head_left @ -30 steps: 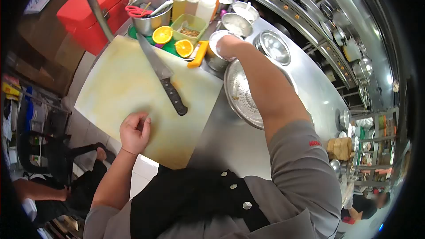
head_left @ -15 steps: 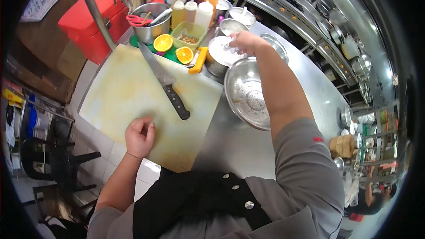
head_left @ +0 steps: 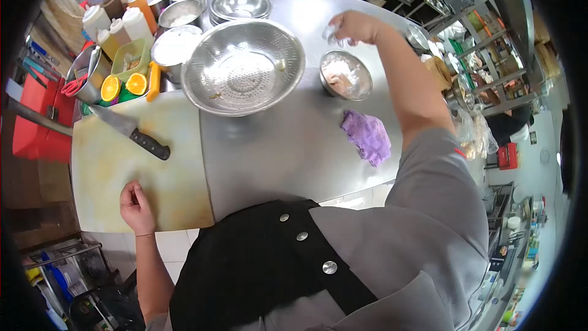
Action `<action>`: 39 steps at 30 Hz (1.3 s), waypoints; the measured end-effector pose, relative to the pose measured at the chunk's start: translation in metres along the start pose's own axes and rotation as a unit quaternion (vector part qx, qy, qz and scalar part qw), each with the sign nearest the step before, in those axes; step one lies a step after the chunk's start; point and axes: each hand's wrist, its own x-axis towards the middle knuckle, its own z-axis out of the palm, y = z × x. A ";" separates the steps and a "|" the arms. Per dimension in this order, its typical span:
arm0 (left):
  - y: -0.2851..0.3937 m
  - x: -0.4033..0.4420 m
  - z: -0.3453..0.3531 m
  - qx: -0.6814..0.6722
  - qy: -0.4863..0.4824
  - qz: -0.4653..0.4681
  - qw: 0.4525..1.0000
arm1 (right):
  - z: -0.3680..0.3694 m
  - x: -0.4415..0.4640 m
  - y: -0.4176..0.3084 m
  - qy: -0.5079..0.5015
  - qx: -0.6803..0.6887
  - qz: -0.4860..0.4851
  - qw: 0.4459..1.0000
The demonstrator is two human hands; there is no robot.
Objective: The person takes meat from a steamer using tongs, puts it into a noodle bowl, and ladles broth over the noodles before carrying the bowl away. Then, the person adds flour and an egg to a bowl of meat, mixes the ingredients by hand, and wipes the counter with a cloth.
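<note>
My right hand (head_left: 360, 27) is closed on a small clear, shiny piece (head_left: 332, 35), too blurred to name more exactly. It is just above and beyond a small metal bowl (head_left: 327, 89) that holds pale pink pieces with white powder on them (head_left: 343, 76). Loosely curled, with nothing visible in it, my left hand (head_left: 137, 209) rests over the near part of the cutting board (head_left: 177, 193). A knife with a black handle (head_left: 150, 144) lies on that board, beyond my left hand. Left of the small bowl stands a large metal colander (head_left: 245, 101).
A crumpled purple cloth (head_left: 367, 138) lies near the right edge of the steel table. A tub of white powder (head_left: 177, 46), stacked metal bowls (head_left: 241, 3), squeeze bottles (head_left: 136, 23) and orange halves (head_left: 111, 88) stand at the back left, near a yellow handle (head_left: 154, 81).
My right hand has moved right, from over the white powder tub to near the small bowl, still holding the clear piece. The view has turned right, revealing the small bowl and purple cloth.
</note>
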 end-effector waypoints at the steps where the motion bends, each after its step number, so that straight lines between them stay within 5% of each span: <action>1: 0.002 0.000 0.002 0.017 0.001 0.005 1.000 | 0.011 -0.003 0.018 0.020 -0.046 0.028 0.998; 4: 0.004 0.001 -0.001 0.079 -0.005 0.006 0.997 | 0.047 0.004 0.067 -0.021 -0.094 0.105 0.990; 5: 0.006 0.001 -0.003 0.103 -0.013 -0.002 0.995 | 0.063 0.008 0.093 0.021 -0.192 0.003 0.981; 10: -0.009 0.004 -0.002 0.101 -0.009 0.018 0.995 | 0.140 -0.022 0.106 0.168 -0.203 0.079 0.962; 17: -0.001 0.004 0.001 0.133 0.013 0.026 0.991 | 0.090 -0.027 0.112 0.138 -0.175 0.104 0.969; 18: 0.002 0.004 0.002 0.146 0.015 0.027 0.989 | 0.081 -0.025 0.109 0.068 -0.173 0.121 0.975; 21: 0.007 0.004 0.005 0.189 0.038 0.084 0.978 | 0.105 -0.022 0.117 0.104 -0.153 0.039 0.982; 25: 0.015 0.004 0.003 0.209 0.013 0.064 0.976 | 0.141 -0.031 0.105 0.144 -0.172 0.044 0.974; 30: 0.010 0.004 0.004 0.177 0.009 0.032 0.984 | 0.100 -0.052 0.098 0.109 -0.117 0.020 0.987; 33: -0.011 0.008 0.000 0.135 -0.007 0.023 0.991 | 0.135 -0.064 0.103 0.092 -0.198 -0.001 0.976; 34: -0.007 0.007 0.001 0.154 -0.006 0.026 0.988 | 0.154 -0.055 0.114 0.181 -0.215 0.010 0.960; 39: 0.006 0.005 0.004 0.162 0.015 0.056 0.985 | 0.127 -0.040 0.109 0.121 -0.183 0.082 0.972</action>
